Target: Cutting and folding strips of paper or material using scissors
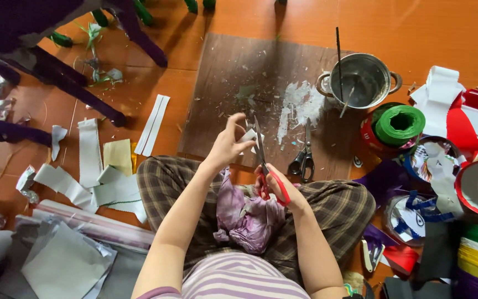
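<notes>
I sit cross-legged on the floor. My left hand (227,143) pinches a small white paper piece (248,136) above my knees. My right hand (279,188) grips red-handled scissors (265,166), blades pointing up and meeting the paper piece. A crumpled pink-purple plastic bag (247,217) lies in my lap. A second pair of scissors with dark handles (304,158) rests on a brown board (233,83) just past my knees.
A steel pot (360,80) with sticks stands on the board's far right corner. A green string roll (398,125), ribbon rolls and coloured paper crowd the right. White paper strips (89,152) and sheets lie at left. Dark chair legs (67,83) stand at top left.
</notes>
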